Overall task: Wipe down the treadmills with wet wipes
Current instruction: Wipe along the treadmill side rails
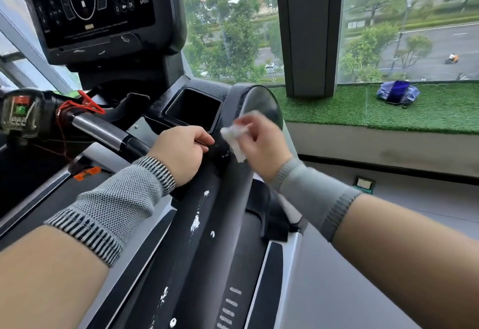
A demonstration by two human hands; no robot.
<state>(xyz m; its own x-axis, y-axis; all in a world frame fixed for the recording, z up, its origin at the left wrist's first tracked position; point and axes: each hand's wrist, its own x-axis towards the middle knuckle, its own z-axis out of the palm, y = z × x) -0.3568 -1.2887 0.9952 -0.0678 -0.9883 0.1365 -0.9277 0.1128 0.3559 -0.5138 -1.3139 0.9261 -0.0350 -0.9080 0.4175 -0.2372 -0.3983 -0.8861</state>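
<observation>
The right hand (pixel 259 142) has its grip clamped on a crumpled white wipe (pixel 234 137), held against the treadmill's black side rail (pixel 207 214). The left hand (pixel 178 152) curls its fingers on the rail beside the cup holder (pixel 194 108).

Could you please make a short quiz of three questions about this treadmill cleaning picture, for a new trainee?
1. True or false: the right hand holds the white wet wipe.
2. Where is the blue bag? A) on the treadmill belt B) on the green turf ledge by the window C) inside the cup holder
3. What does the left hand rest on?

Key
1. True.
2. B.
3. The black side handrail, just below the square cup holder; its fingers are curled at the rail.
</observation>
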